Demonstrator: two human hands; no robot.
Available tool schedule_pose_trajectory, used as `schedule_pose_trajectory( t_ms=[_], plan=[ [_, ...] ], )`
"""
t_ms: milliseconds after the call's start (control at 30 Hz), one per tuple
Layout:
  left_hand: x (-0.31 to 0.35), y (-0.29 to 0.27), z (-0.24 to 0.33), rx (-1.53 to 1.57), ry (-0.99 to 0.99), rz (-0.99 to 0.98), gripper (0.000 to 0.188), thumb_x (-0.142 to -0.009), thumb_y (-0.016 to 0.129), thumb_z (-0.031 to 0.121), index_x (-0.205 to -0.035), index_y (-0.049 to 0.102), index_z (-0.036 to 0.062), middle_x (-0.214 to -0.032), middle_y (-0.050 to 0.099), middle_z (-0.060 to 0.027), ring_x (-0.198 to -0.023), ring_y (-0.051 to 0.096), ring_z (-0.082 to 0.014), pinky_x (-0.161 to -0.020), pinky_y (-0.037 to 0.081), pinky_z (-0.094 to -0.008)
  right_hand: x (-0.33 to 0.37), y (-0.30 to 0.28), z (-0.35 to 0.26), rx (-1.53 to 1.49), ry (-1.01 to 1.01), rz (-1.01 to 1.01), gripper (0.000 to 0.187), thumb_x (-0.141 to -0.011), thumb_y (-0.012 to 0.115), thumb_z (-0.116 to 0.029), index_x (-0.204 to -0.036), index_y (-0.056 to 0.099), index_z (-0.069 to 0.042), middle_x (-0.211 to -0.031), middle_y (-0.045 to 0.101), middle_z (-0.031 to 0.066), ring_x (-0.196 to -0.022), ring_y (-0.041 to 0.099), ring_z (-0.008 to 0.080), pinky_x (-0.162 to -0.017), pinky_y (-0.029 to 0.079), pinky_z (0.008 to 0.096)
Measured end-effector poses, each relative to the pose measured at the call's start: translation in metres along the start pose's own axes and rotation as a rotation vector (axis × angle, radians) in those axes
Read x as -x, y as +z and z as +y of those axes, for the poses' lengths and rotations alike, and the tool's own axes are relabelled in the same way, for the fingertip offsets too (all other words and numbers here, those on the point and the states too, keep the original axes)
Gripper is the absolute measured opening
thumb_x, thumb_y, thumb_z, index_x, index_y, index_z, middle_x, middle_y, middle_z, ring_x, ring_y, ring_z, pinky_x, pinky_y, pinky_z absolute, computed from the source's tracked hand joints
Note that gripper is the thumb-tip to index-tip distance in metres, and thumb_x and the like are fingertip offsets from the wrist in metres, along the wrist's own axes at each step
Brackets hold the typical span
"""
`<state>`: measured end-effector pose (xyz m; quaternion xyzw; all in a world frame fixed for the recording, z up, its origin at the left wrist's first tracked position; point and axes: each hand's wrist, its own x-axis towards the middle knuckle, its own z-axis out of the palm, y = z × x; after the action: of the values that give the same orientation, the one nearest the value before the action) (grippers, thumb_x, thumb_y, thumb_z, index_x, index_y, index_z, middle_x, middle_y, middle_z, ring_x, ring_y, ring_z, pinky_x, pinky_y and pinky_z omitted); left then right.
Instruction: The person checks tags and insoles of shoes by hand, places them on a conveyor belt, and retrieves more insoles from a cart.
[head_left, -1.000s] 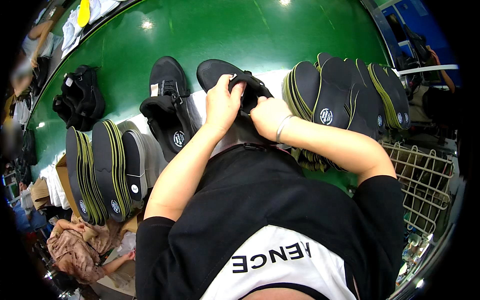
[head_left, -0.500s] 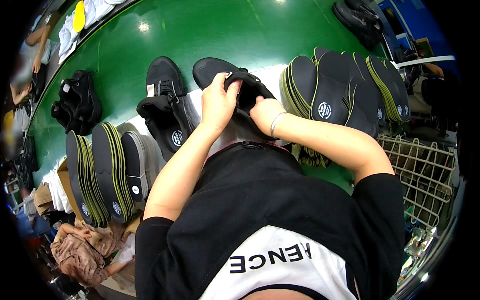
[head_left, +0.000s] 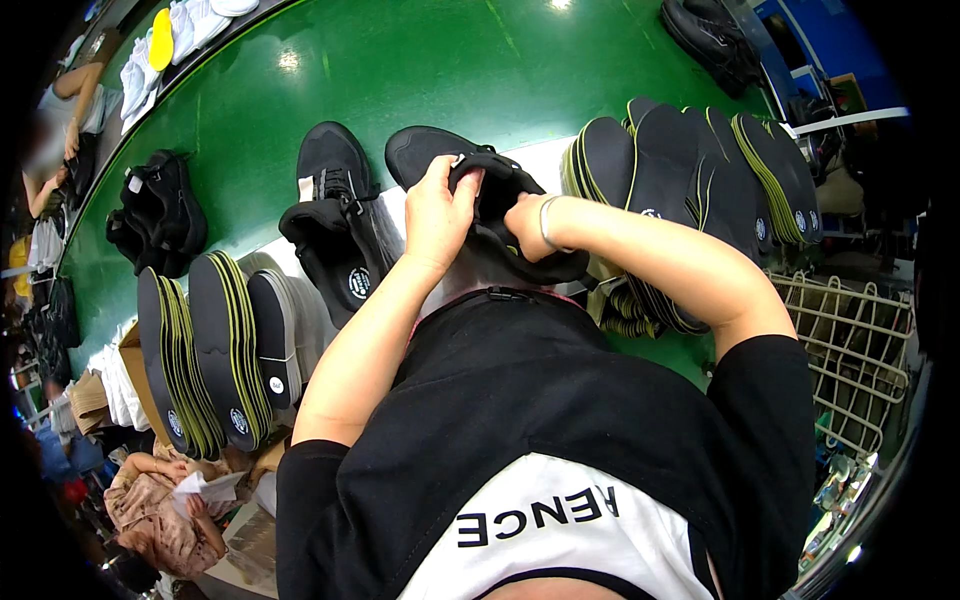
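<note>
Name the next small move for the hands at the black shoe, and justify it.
I'd ease the right hand slightly deeper into the black, round-toed shoe, with the left hand holding its opening. This seems sensible because the left hand grips the opening's edge, the opening gapes, and the right hand already reaches inside, its fingertips hidden.

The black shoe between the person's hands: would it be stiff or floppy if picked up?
The black shoe would probably give around its opening, where the left hand grips the thick, padded-looking edge. Its toe may be firmer, since it keeps a rounded shape with no hand on it. Its long shape makes rolling seem unlikely.
</note>
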<state>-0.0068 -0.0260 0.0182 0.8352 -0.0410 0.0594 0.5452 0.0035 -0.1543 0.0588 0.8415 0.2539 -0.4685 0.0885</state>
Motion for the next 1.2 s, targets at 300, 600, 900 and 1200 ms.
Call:
schedule_pose_trajectory(
  t_ms=[300,600,900,1200],
  plan=[
    [0.001,-0.001,0.001,-0.017,-0.011,-0.016,0.022,-0.077,0.058,0.019,-0.089,0.054,0.0021,-0.068,0.059,-0.0146,-0.057,0.057,-0.0269,-0.055,0.044,-0.0328,-0.015,0.03,-0.013,0.093,0.126,0.237,0.02,-0.071,0.055,-0.013,-0.088,0.064,-0.006,-0.091,0.062,0.0114,-0.086,0.06,0.022,-0.072,0.047,0.0303],
    [0.0,0.0,-0.001,-0.04,0.035,0.042,0.022,-0.077,0.057,0.019,-0.09,0.053,0.0013,-0.071,0.059,-0.0161,-0.062,0.058,-0.0291,-0.058,0.045,-0.0336,0.051,0.009,-0.002,0.014,-0.081,-0.159,0.039,-0.073,0.048,-0.023,-0.108,0.05,-0.004,-0.086,0.061,0.013,-0.093,0.056,0.0264,-0.095,0.017,0.0531],
    [0.012,-0.009,0.006,0.128,-0.129,-0.015,0.017,-0.08,0.053,0.012,-0.092,0.052,0.0,-0.076,0.06,-0.0079,-0.072,0.054,-0.0113,-0.067,0.043,-0.0242,0.044,0.023,0.011,-0.16,-0.169,0.094,0.047,-0.077,0.05,-0.03,-0.115,0.044,-0.004,-0.095,0.059,0.0151,-0.096,0.054,0.0261,-0.098,0.016,0.0508],
    [0.014,-0.008,0.007,0.192,-0.172,0.003,0.021,-0.081,0.052,0.016,-0.094,0.049,-0.0015,-0.076,0.059,-0.0107,-0.069,0.056,-0.017,-0.064,0.043,-0.0278,0.063,0.011,0.01,-0.457,-0.098,0.755,0.021,-0.076,0.053,-0.016,-0.084,0.057,0.003,-0.079,0.059,0.0165,-0.068,0.059,0.0298,-0.062,0.046,0.035]
  ],
)
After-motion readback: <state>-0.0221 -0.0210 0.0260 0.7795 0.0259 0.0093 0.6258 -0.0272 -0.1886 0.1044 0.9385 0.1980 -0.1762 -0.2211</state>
